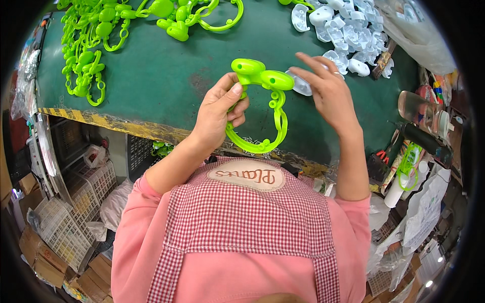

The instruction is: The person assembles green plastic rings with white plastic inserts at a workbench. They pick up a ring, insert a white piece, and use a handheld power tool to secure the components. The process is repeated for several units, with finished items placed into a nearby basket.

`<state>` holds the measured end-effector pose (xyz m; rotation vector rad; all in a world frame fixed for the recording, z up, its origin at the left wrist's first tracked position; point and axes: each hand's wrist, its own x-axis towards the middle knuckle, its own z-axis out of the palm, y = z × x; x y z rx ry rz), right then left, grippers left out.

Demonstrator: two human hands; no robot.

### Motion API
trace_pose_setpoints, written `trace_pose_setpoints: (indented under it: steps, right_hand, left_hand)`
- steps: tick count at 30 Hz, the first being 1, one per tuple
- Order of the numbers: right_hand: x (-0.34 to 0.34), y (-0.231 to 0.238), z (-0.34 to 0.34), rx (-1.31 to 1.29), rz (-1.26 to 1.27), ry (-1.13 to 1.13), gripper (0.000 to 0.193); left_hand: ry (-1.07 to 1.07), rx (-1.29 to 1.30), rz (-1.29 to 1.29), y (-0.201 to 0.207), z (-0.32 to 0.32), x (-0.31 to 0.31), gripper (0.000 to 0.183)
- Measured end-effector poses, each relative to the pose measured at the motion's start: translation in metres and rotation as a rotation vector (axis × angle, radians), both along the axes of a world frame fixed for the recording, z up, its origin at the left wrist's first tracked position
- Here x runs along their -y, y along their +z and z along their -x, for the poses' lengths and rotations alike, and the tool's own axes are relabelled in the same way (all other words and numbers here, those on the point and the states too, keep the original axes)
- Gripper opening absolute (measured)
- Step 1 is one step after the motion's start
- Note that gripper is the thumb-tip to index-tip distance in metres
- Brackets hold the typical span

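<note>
My left hand (221,108) is closed around one side of a bright green plastic ring-shaped part (284,126), held up over the near edge of the table. Two rounded lobes with small holes top this part, and its loop hangs below. A pale blue plastic shell piece (302,85) is just right of the green lobes, partly behind my right fingers. My right hand (331,96) is raised there with its fingers stretched out and apart, slightly blurred. Whether its thumb touches the pale piece I cannot tell.
Green plastic parts (83,70) lie in heaps along the far left of the green worktable (151,86). A pile of pale blue shells (348,30) is at the far right. A dark-handled power tool (427,144) rests at the right edge, and small metal pins (247,140) lie by the near edge.
</note>
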<state>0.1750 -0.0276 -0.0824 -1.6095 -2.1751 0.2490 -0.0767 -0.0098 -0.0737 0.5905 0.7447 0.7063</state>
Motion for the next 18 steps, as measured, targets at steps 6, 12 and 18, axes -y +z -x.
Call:
trace_pose_setpoints:
  steps: [6, 12, 18]
  right_hand:
    - [0.007, -0.004, -0.002, 0.071, 0.365, -0.135, 0.027]
    - [0.0, 0.013, 0.015, -0.06, -0.052, -0.037, 0.025]
    - [0.006, -0.008, 0.021, -0.148, 0.33, -0.1, 0.029]
  left_hand:
    - [-0.022, -0.023, 0.052, -0.001, 0.004, 0.001, 0.028]
    - [0.002, -0.073, 0.056, 0.002, 0.003, 0.001, 0.028]
    - [0.011, -0.024, 0.051, 0.002, 0.004, 0.0, 0.025]
